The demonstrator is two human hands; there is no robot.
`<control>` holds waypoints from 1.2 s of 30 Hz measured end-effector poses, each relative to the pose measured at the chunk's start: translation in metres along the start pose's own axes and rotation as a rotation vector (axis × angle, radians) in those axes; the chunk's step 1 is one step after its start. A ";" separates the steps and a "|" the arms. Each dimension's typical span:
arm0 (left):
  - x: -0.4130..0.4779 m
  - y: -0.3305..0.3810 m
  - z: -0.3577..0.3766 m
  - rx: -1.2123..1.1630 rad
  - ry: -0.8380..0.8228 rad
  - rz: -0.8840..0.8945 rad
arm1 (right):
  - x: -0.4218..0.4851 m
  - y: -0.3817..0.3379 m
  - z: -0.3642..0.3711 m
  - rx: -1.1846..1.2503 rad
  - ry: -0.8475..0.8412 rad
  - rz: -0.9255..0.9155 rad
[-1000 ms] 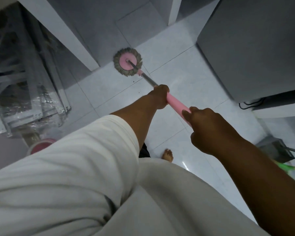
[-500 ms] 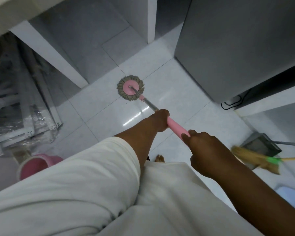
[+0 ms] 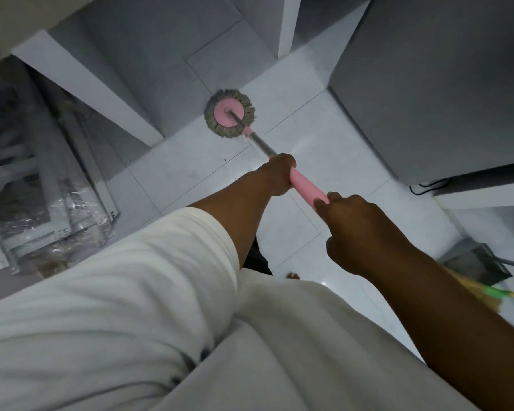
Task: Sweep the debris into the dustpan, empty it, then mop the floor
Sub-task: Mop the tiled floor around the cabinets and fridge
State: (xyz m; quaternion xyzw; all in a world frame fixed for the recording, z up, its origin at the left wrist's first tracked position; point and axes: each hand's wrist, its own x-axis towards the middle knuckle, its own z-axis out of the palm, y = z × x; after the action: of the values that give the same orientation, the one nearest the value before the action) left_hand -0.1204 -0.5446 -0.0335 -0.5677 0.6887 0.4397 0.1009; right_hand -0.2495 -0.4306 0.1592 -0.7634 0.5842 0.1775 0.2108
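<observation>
A round mop head (image 3: 229, 116) with grey strands and a pink disc lies flat on the white tiled floor (image 3: 324, 161), near the foot of a white partition. Its metal shaft runs back to a pink handle (image 3: 307, 186). My left hand (image 3: 279, 173) grips the handle's front end. My right hand (image 3: 359, 232) holds it further back. A grey dustpan (image 3: 475, 264) rests on the floor at the right. A straw broom (image 3: 475, 292) with a green collar lies beside it, partly hidden by my right arm.
A grey cabinet (image 3: 428, 84) stands at the right with a black cable (image 3: 428, 186) at its base. Plastic-wrapped metal frames (image 3: 42, 203) lean at the left. White partitions (image 3: 80, 84) rise ahead. A bare foot (image 3: 293, 275) shows below my arms.
The mop head has been pushed forward, away from me, toward the partition. Both hands keep their grip on the handle. The pink bucket at lower left has left the view.
</observation>
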 end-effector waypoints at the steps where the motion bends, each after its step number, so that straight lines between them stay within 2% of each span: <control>1: 0.010 -0.005 -0.014 0.043 0.009 0.017 | 0.015 -0.003 -0.007 -0.002 0.002 -0.003; 5: 0.037 -0.026 -0.060 0.024 0.071 -0.026 | 0.069 -0.012 -0.026 0.020 0.024 0.005; 8: 0.050 -0.029 -0.078 -0.019 0.014 -0.064 | 0.090 -0.014 -0.030 0.046 0.029 0.022; 11: 0.049 -0.024 -0.079 0.007 0.024 -0.034 | 0.089 -0.012 -0.027 0.069 0.040 0.026; 15: 0.034 -0.010 -0.059 0.069 -0.023 -0.056 | 0.059 -0.007 -0.015 0.078 0.034 0.035; 23: -0.030 0.047 0.023 0.136 -0.046 0.071 | -0.057 0.012 0.011 0.118 -0.013 0.139; 27: -0.060 0.071 0.057 0.190 -0.084 0.136 | -0.106 0.019 0.029 0.100 -0.059 0.101; 31: -0.075 0.079 0.073 0.216 -0.107 0.168 | -0.137 0.026 0.041 0.036 -0.087 0.091; 36: -0.077 0.079 0.073 0.194 -0.110 0.209 | -0.144 0.023 0.048 0.000 -0.044 0.109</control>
State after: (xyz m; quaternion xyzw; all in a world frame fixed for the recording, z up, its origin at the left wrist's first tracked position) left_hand -0.1894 -0.4413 0.0110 -0.4554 0.7767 0.4097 0.1465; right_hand -0.3096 -0.2929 0.1897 -0.7264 0.6200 0.2056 0.2135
